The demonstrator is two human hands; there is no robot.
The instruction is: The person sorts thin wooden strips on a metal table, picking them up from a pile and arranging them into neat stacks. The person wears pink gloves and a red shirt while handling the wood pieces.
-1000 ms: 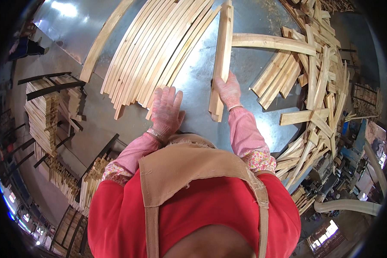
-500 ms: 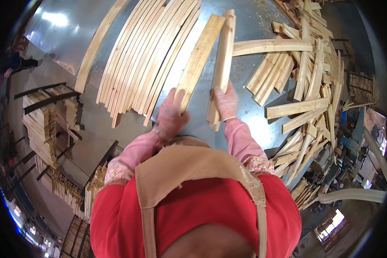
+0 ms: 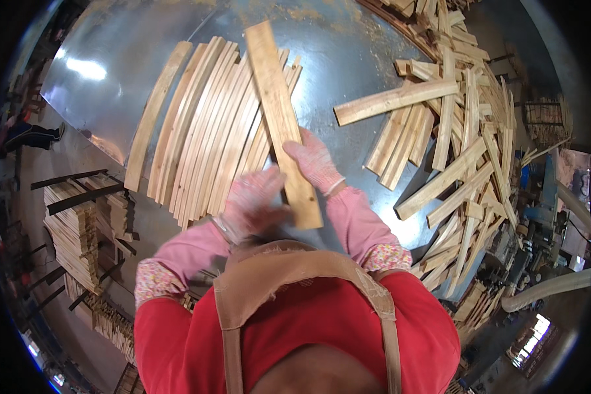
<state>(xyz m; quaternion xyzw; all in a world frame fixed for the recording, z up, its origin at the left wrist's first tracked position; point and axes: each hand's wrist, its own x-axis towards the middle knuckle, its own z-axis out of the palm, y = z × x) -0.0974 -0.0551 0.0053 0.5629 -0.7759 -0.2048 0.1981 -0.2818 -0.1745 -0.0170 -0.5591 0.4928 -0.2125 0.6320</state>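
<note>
My right hand (image 3: pixel 312 159), in a pale pinkish knit glove, grips a flat wooden board (image 3: pixel 279 111) by its right edge, thumb on its upper face. The board slants over the right end of a row of narrow wooden strips (image 3: pixel 210 131) on the shiny metal table (image 3: pixel 148 29), hiding part of them. My left hand (image 3: pixel 253 202), gloved alike, is close to the left edge of the board's near end. Motion blurs it, but its thumb and fingers look apart; contact with the board cannot be made out.
A pile of loose boards (image 3: pixel 473 111) covers the table's right side, with a single board (image 3: pixel 394 100) jutting left from it. Stacked wood (image 3: pixel 75 230) stands on the floor at left. A pale ribbed hose (image 3: pixel 548 289) and machinery are at right. Someone's dark-clothed leg (image 3: pixel 39 136) shows far left.
The board in my right hand has swung left and now leans over the row. My left hand has let go of its board, which I cannot pick out now. The view has shifted.
</note>
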